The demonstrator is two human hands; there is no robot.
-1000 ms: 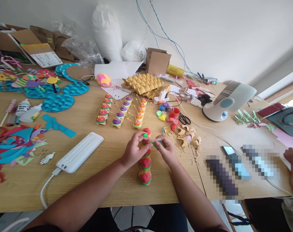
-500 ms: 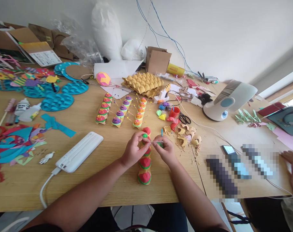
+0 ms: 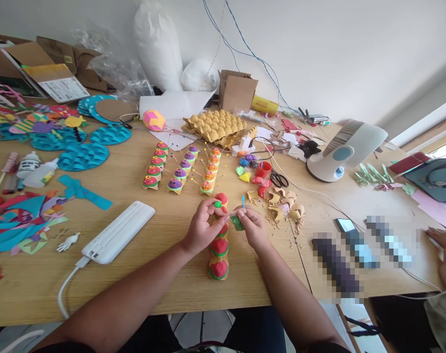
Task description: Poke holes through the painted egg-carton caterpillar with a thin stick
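The left hand (image 3: 199, 229) pinches a small green bead (image 3: 218, 204) between thumb and forefinger, right at the head of the red egg-carton caterpillar (image 3: 219, 246), which lies on the table (image 3: 164, 289) between both wrists. The right hand (image 3: 252, 226) has its fingertips closed on a blue-headed pin (image 3: 243, 199) (a green scrap (image 3: 238, 224) sits under it). With the hands nearly touching, a slipping pin could prick a finger, or a loosened pinch could drop the bead among the cardboard crumbs (image 3: 285, 206).

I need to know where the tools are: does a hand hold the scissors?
No, the scissors lie by the red cup; the left hand holds the caterpillar, the right hand a pin.
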